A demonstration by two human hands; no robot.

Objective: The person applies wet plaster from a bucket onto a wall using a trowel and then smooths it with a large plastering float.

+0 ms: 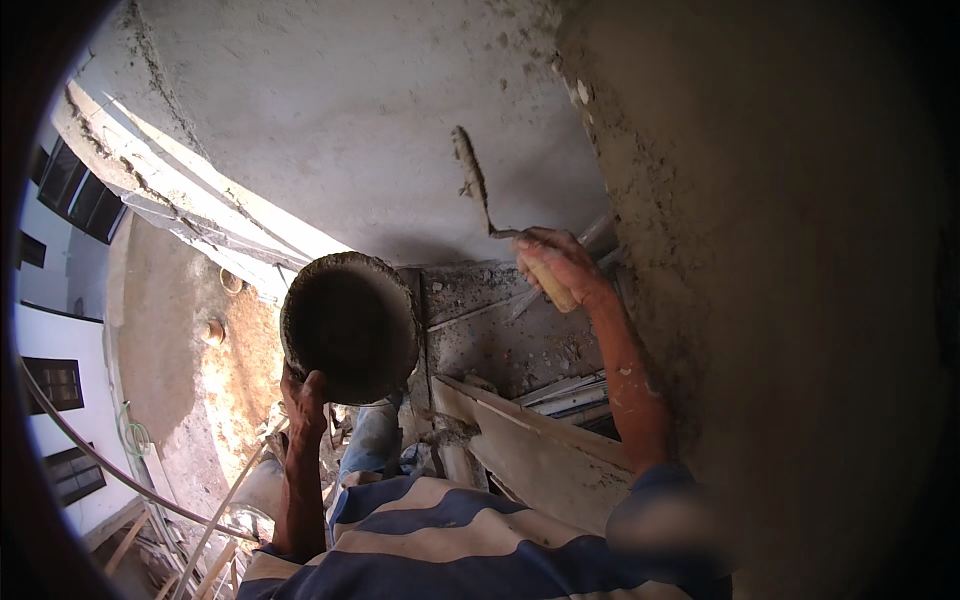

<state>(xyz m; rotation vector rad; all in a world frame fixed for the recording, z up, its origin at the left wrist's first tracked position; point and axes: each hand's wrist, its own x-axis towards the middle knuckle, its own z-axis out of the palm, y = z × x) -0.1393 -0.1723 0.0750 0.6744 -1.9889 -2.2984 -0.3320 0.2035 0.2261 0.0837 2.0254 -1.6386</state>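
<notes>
My left hand grips the near rim of a round, dark mortar bucket, its thumb over the edge. Grey mortar crusts the bucket's rim, and the inside is too dark to make out how much it holds. My right hand is closed around the wooden handle of a trowel. The trowel's blade points up and away, seen nearly edge-on, with wet mortar along it. Beyond the blade rises a grey plastered wall; I cannot tell whether they touch.
Another wall stands close on my right, meeting the first in a rough corner. Below are a board and a debris-strewn ledge. To the left, far down, lies sunlit ground beside a white building, with poles nearer me.
</notes>
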